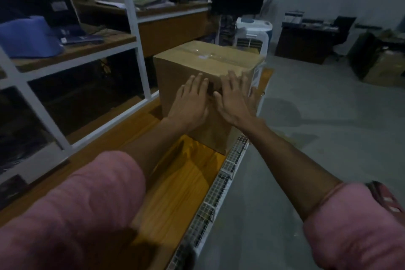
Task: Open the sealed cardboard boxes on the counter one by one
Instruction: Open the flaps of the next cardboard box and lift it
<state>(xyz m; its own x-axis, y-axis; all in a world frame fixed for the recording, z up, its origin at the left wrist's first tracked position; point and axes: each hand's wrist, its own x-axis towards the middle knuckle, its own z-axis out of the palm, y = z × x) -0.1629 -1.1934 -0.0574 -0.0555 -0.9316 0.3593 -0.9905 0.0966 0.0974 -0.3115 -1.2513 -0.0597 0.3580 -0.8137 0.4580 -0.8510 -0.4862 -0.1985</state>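
A brown cardboard box (175,74) stands upright on the wooden counter (182,184), its top flaps sealed with clear tape. My left hand (190,103) lies flat against the box's near face with straight fingers. Beside it, my right hand (235,99) presses flat on the same face near the box's right edge, fingers spread. Neither hand holds anything. A small dark patch on the box shows between the two hands.
White-framed glass partitions (135,28) line the counter's left side, with a blue cap (28,36) on a shelf behind. A white wire grid (219,184) runs along the counter's right edge. A white appliance (252,35) stands behind the box. Grey floor lies to the right.
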